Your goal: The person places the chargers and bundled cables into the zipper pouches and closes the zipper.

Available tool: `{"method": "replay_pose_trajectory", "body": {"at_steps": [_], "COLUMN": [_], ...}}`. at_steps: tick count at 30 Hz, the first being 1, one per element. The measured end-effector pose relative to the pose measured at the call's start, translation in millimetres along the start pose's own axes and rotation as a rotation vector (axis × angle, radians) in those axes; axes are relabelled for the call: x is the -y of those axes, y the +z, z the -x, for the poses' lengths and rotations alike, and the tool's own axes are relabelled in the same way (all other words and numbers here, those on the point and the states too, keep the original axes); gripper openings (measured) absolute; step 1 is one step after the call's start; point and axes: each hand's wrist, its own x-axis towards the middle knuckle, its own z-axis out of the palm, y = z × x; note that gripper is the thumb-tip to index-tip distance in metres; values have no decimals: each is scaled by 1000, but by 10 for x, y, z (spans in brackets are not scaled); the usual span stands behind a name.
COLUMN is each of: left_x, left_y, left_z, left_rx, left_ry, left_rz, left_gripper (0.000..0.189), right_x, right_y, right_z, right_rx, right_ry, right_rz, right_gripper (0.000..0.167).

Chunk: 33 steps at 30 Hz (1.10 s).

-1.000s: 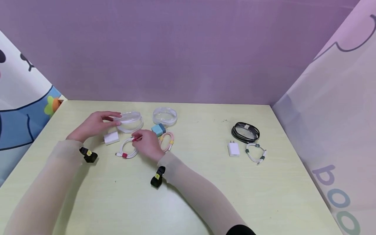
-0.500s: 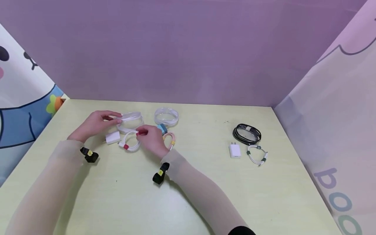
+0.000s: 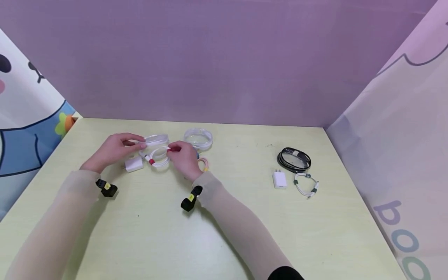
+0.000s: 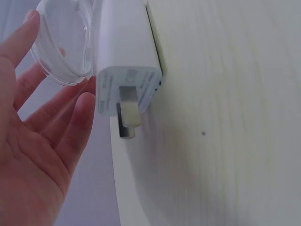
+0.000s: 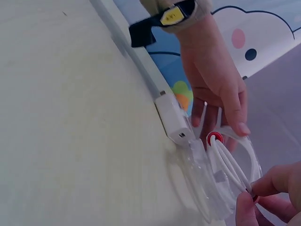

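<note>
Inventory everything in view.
Round plastic dishes: 2, clear, rear left
Blocky chargers: 2, white, left, right
Coiled red-tied cable: 1, white, left
Coiled yellow-tied cable: 1, pink, centre
Mostly hidden object: 1, blue, centre
Coiled cable: 1, black, right
Coiled green-tied cable: 1, white, right
Tabletop: 1, pale yellow, below
Backdrops: 3, purple or printed, rear, sides
Sleeves: 2, beige, arms
Wrist straps: 2, black, wrists
Left hand: 1, bare, holding dish
Right hand: 1, bare, pinching red-tied cable

Sleeves (image 3: 241,223), two, pale beige, plain, close-fitting. Wrist straps (image 3: 189,200), two, black, each bearing a yellow label (image 5: 172,16). Right arm: black section (image 3: 285,273) above the forearm.
</note>
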Motion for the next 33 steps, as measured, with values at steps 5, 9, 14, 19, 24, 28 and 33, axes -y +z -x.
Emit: {"method": "replay_pose_trajectory", "body": {"at_steps": [5,9,14,19,24,28,33], "left_x": [-26,-40,-66,-71,-67,-76,-93], "left_y": [16,31,47,49,38,27,12], "left_z": [11,25,44,55,56,54,54], "left_rx": [-24,-24,-12,-7,1,9,18], "left_ry": [21,24,11,7,-1,-9,-28], "left_rz": [-14,-10,-4,2,10,5,8], "left_gripper": [58,56,57,57,59,62,65], "right_x": [27,37,39,61,99,70,59], "right_y": [-18,14,81,150,168,158,101], "right_z": [-91,-132,-174,-190,-173,-165,-124], "right_rx": [-36,-50,-73,-107,-105,-74,-37], "right_ry": [-6,0,13,30,57,72,45], "right_rz": [31,53,75,71,70,56,37], "right_gripper": [18,17,15,11,14,19,18]}}
